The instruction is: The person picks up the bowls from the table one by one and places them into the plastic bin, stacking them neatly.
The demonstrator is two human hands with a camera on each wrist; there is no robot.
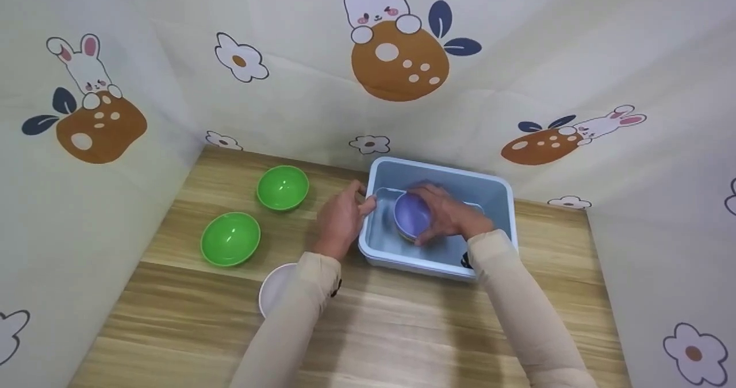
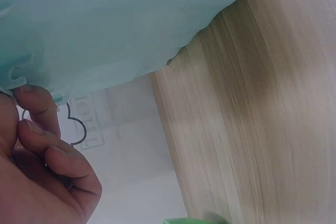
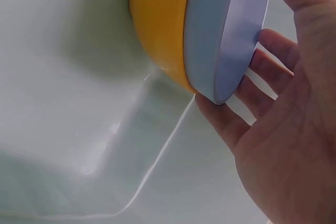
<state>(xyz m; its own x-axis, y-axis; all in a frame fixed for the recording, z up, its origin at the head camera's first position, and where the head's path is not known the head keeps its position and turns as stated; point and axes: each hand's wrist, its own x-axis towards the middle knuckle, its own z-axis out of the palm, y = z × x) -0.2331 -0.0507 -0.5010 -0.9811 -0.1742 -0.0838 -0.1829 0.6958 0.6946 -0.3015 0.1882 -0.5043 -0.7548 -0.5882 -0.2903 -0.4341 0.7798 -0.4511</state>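
Observation:
A light blue plastic bin [image 1: 437,267] stands against the back curtain. My left hand [image 1: 340,216] grips its left rim with curled fingers; in the left wrist view, the fingertips [image 2: 39,103] meet the bin's edge. Inside the bin, my right hand [image 1: 448,211] holds a purple bowl [image 1: 411,215] by its rim, fingers spread around one side. From the right wrist view, the purple bowl [image 3: 207,40] sits nested in a yellow bowl [image 3: 160,24], both tilted in that picture. Whether the yellow bowl rests on the bin floor, I cannot tell.
Two green bowls [image 1: 283,188] stand on the wooden table [image 1: 402,330] at the left. A pale bowl [image 1: 275,287] lies partly hidden beneath my left sleeve. A printed curtain [image 1: 276,112] surrounds the table at the back and sides.

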